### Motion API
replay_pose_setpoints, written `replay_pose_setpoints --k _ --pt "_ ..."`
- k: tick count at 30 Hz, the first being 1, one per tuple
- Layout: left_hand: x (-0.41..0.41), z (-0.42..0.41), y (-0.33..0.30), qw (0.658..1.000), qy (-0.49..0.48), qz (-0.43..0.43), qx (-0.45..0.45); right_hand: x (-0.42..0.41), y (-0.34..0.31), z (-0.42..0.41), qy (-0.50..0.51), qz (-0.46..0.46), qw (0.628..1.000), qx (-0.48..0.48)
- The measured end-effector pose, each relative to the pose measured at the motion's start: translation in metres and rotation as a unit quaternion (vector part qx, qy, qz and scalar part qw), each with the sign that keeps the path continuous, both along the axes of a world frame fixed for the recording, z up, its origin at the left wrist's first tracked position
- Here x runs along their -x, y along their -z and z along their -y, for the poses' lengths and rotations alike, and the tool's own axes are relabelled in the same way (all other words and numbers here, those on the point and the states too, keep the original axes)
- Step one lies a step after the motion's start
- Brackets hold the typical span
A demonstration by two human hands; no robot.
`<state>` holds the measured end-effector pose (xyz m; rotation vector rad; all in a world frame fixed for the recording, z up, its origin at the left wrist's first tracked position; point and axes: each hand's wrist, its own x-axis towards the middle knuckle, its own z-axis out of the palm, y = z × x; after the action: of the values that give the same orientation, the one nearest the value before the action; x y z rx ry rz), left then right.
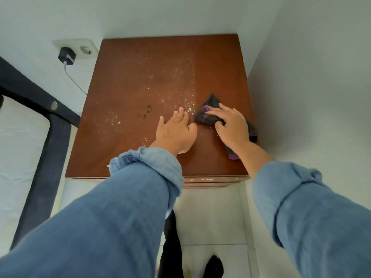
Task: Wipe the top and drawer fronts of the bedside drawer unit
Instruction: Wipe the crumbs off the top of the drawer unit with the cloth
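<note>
Both arms in blue sleeves are reaching forward over the brown drawer unit [140, 93], which is sitting in a corner between white walls. The right hand [230, 125] is lying flat and pressing down on a dark purple cloth [208, 113] near the right edge of the top. The left hand [176, 131] is resting open on the bare top, fingers spread a little, holding nothing. White crumbs [180, 97] are lying just left of the cloth.
</note>
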<state>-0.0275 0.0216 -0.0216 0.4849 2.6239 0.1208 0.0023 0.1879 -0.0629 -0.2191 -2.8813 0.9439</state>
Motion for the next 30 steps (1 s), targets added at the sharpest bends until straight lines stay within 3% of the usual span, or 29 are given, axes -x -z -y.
replay_pose_setpoints --k 15,19,22,24,27,30 --pt "-0.006 -0.003 -0.001 1.000 -0.010 0.000 -0.002 -0.118 -0.008 0.031 -0.029 -0.022 0.997 0.070" --pt "-0.005 -0.002 -0.005 1.000 -0.008 0.006 0.003 -0.132 -0.019 0.030 -0.026 0.028 0.995 0.092" --pt "-0.005 -0.001 -0.006 1.000 -0.004 0.012 -0.001 -0.132 -0.039 0.026 -0.017 0.134 0.985 0.106" --pt "-0.005 0.000 -0.005 1.000 -0.005 0.011 -0.012 -0.122 -0.058 0.019 0.021 0.218 0.955 0.200" --pt "-0.005 0.004 -0.002 1.000 0.001 -0.005 -0.030 -0.099 -0.080 0.005 0.113 0.274 0.829 0.474" --pt "0.002 0.010 -0.002 0.997 -0.003 -0.044 -0.064 -0.073 -0.091 -0.001 0.190 0.259 0.734 0.598"
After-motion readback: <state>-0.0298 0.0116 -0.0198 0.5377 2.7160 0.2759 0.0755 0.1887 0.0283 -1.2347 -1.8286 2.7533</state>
